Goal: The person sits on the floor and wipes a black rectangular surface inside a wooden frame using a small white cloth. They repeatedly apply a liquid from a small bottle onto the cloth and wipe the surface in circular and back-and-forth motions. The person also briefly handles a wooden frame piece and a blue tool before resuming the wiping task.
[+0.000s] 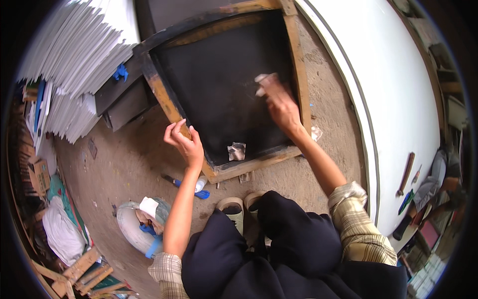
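A wooden frame [298,65] with a dark, black panel [224,70] inside it tilts in front of me. My left hand [185,144] is curled on the frame's left rail near the lower corner, thumb and fingers at its edge. Over the right part of the panel is my right hand [283,107], slightly blurred, with a crumpled whitish rag [264,82] pinched at its fingertips against the black surface. A small crumpled, pale scrap [236,151] lies at the panel's lower edge.
Stacks of white sheets [84,45] rise at the left. A white board [388,99] lies at the right, tools [406,174] by its edge. On the floor are a bucket [134,226], a blue-handled tool [200,194] and wood pieces [79,271].
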`<action>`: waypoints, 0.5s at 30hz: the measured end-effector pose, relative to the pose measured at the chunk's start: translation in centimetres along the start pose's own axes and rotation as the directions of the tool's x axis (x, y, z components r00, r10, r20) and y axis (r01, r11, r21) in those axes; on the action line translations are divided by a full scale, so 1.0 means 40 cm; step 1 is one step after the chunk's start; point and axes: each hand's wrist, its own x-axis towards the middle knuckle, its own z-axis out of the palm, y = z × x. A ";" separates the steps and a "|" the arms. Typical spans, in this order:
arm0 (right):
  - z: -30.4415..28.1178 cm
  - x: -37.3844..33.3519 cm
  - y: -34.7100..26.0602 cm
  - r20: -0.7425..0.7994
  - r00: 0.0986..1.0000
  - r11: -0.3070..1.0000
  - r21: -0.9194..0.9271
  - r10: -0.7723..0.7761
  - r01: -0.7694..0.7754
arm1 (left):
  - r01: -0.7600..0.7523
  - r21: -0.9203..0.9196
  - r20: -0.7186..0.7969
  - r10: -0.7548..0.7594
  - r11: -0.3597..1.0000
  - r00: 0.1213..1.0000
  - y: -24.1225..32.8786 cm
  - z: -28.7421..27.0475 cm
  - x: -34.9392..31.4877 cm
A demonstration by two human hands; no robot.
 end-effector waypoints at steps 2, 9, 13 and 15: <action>0.071 -0.025 -0.031 -0.055 0.995 0.966 -0.249 -0.087 0.071 | -0.025 0.016 0.001 0.025 1.000 1.000 0.011 0.007 0.008; 0.077 0.062 -0.033 -0.210 0.977 0.973 -0.229 -0.038 -0.012 | -0.002 0.000 -0.007 0.002 1.000 1.000 -0.010 -0.001 -0.001; 0.056 0.048 -0.030 0.350 0.812 0.837 -0.120 -0.468 0.534 | -0.007 0.001 -0.004 0.007 1.000 1.000 -0.007 0.003 -0.003; 0.026 0.076 -0.007 0.094 0.968 0.927 -0.280 -0.231 0.248 | -0.011 -0.001 -0.001 0.011 1.000 1.000 -0.003 0.004 -0.001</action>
